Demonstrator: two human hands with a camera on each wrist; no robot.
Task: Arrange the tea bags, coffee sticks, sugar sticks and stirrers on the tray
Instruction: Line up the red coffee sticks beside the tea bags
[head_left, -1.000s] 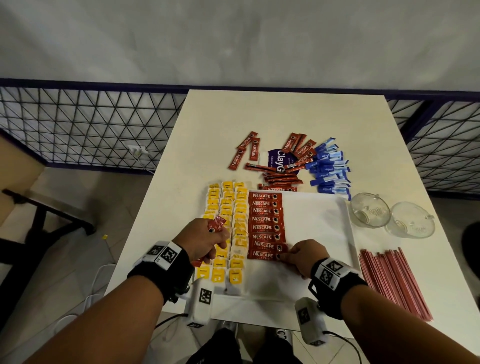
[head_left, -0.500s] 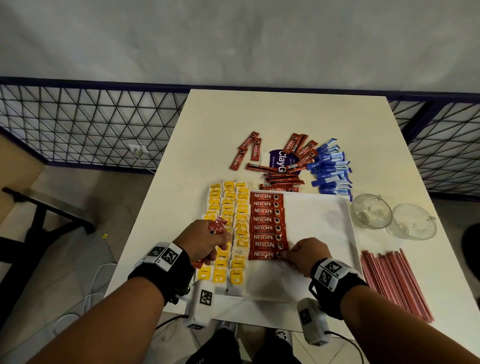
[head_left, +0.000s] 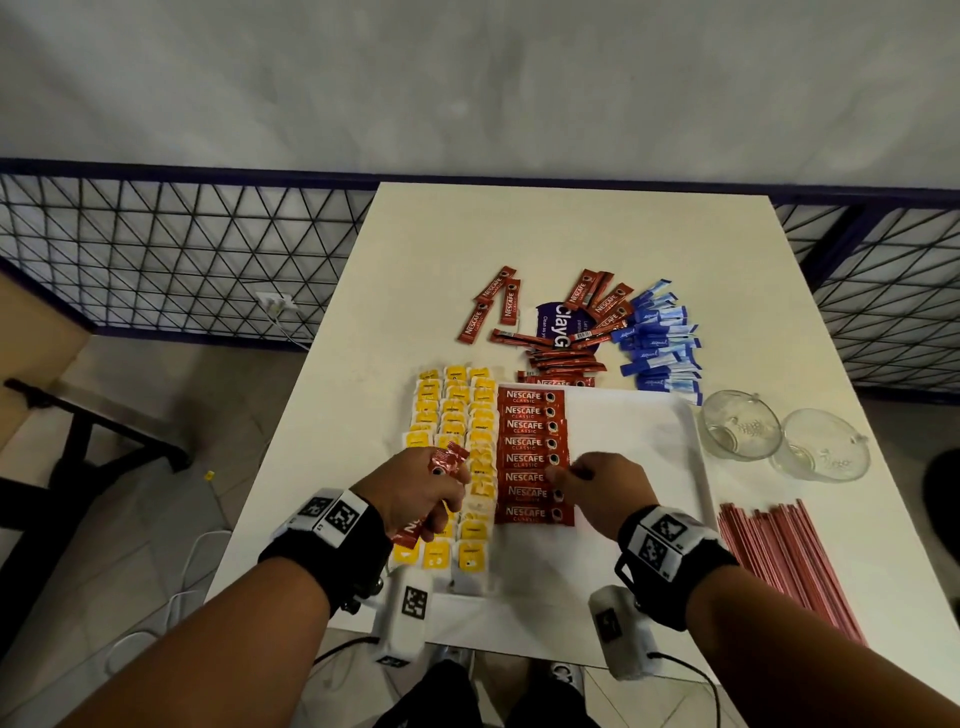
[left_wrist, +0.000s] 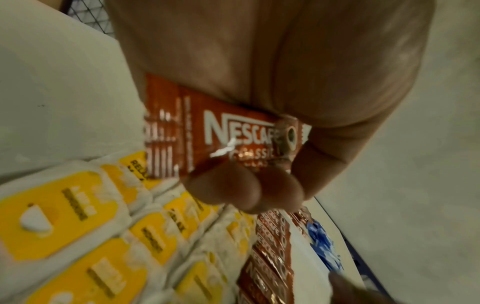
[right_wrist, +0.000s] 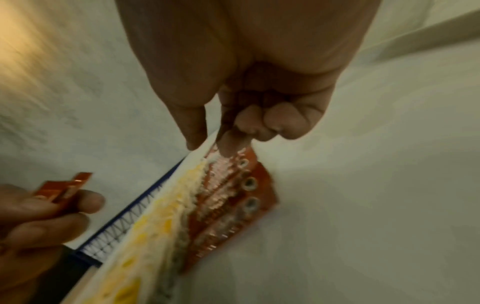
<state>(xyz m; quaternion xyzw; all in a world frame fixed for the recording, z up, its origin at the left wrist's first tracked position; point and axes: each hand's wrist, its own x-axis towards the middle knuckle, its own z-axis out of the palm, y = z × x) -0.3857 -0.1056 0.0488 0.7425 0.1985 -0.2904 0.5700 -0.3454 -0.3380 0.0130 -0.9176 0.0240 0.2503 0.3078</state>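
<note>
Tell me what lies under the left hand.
Under the left hand, which grips spare coffee sticks, run the yellow tea bags in rows on the white tray. The bags directly beneath the hand are covered, so their state cannot be seen.

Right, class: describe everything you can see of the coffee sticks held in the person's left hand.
The held coffee sticks are red, glossy foil-like sachets printed with white NESCAFE lettering, CLASSIC beneath it and a small coffee-cup picture near one crimped end. They are a small bunch; the exact count is unclear. The left hand grips them in curled fingers, so both ends stick out of the fist. They hang above the rows of yellow tea bags on the white tray, touching only the hand.
</note>
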